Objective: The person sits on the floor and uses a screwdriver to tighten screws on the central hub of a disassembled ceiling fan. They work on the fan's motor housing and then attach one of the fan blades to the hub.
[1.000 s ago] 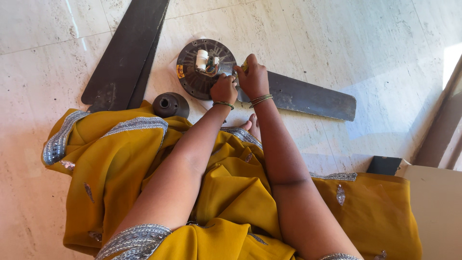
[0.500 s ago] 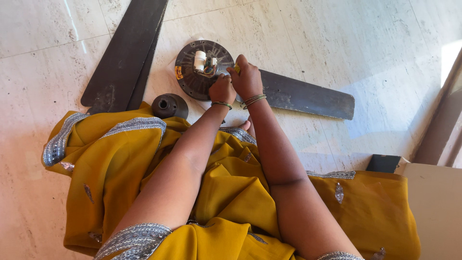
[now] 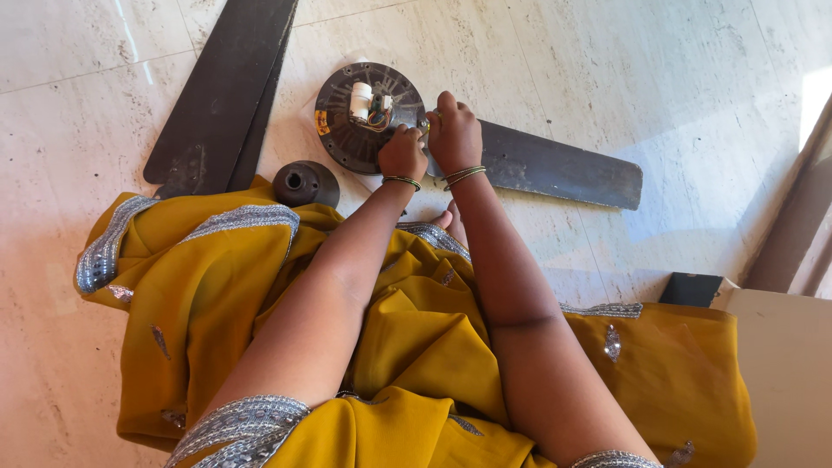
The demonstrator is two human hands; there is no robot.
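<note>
A round dark ceiling-fan motor (image 3: pixel 351 121) lies on the pale marble floor, its white capacitor and wires showing on top. One dark fan blade (image 3: pixel 563 166) is attached at its right side. My left hand (image 3: pixel 402 154) presses on the motor's right rim with its fingers curled. My right hand (image 3: pixel 454 134) is closed at the joint between motor and blade; a bit of yellow, perhaps a tool handle, shows at its top. Both wrists wear bangles.
Two loose dark fan blades (image 3: pixel 227 91) lie stacked at the upper left. A small dark dome-shaped fan cover (image 3: pixel 305 184) sits beside the yellow embroidered cloth (image 3: pixel 208 286) over my lap. A cardboard box (image 3: pixel 780 347) stands at the right edge.
Both hands stay at the motor-blade joint with only slight shifts. The view has moved a little; motor and blades lie as before.
</note>
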